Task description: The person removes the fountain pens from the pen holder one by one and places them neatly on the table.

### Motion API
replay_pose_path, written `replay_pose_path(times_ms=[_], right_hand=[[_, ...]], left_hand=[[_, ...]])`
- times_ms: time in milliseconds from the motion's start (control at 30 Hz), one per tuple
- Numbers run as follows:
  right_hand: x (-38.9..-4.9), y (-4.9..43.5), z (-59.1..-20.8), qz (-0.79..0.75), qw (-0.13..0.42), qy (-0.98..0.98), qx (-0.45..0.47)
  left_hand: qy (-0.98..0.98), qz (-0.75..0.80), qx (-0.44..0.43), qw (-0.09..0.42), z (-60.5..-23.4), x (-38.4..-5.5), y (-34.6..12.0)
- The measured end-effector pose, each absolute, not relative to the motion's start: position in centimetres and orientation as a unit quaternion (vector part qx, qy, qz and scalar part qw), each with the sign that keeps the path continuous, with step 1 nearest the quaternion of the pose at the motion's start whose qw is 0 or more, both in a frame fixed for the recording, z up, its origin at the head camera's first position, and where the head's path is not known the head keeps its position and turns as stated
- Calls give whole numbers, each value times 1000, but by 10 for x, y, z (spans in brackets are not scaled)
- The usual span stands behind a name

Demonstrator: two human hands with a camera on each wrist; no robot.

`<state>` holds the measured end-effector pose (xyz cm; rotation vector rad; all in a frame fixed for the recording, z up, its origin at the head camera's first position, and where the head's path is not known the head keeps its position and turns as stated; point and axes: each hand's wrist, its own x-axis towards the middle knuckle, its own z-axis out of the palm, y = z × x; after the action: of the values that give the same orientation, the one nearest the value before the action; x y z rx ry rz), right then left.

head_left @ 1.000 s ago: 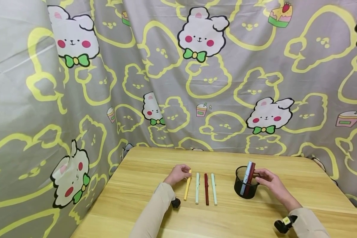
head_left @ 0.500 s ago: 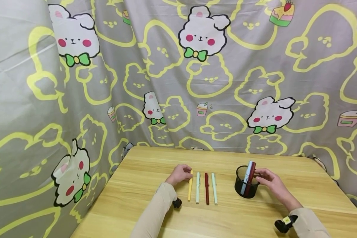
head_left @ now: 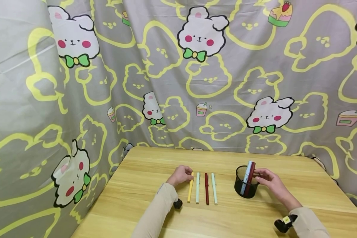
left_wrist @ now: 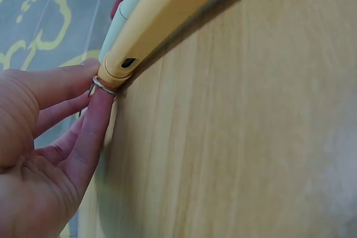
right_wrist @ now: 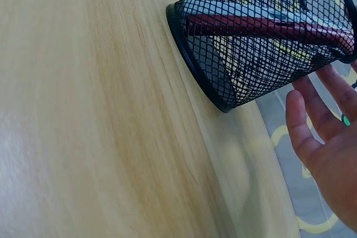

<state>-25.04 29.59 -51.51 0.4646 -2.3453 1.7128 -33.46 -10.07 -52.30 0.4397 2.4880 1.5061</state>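
Observation:
The yellow pen (head_left: 190, 190) lies at the left of a row of pens. My left hand (head_left: 179, 175) pinches its far end between thumb and finger; the left wrist view shows the thumb (left_wrist: 67, 82) at its metal ring. Beside it lie a pale green pen (head_left: 197, 188), a dark red pen (head_left: 207, 189) and another pale green pen (head_left: 215, 189). A black mesh pen holder (head_left: 246, 191) stands upright to the right, holding a light blue pen (head_left: 248, 171) and a dark red one. My right hand (head_left: 270, 181) is at its right rim, fingers loosely extended; contact is unclear.
Everything stands on a wooden table (head_left: 232, 221). A patterned curtain (head_left: 220, 72) hangs behind the table and along its left side. A small black camera (head_left: 283, 225) sits on the right wrist, with a similar one at the left wrist (head_left: 178, 203).
The yellow pen has shifted right with my left hand, closer to the nearest pale green pen, and its slant has varied slightly. My right hand and the pen holder have stayed put.

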Motion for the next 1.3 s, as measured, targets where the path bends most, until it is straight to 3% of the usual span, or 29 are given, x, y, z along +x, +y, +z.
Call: replay_pose_path(times_ms=[667, 867, 1000, 1300], right_hand=[[-255, 295, -507, 583, 103, -788, 170], [-255, 296, -508, 587, 100, -786, 167], [-253, 297, -510, 583, 99, -790, 159], [-249, 295, -513, 590, 91, -787, 157]], left_hand=[[812, 562, 125, 94, -513, -335, -102], [846, 512, 135, 51, -504, -338, -103], [851, 500, 156, 25, -487, -337, -90], [825, 522, 213, 46, -461, -321, -29]])
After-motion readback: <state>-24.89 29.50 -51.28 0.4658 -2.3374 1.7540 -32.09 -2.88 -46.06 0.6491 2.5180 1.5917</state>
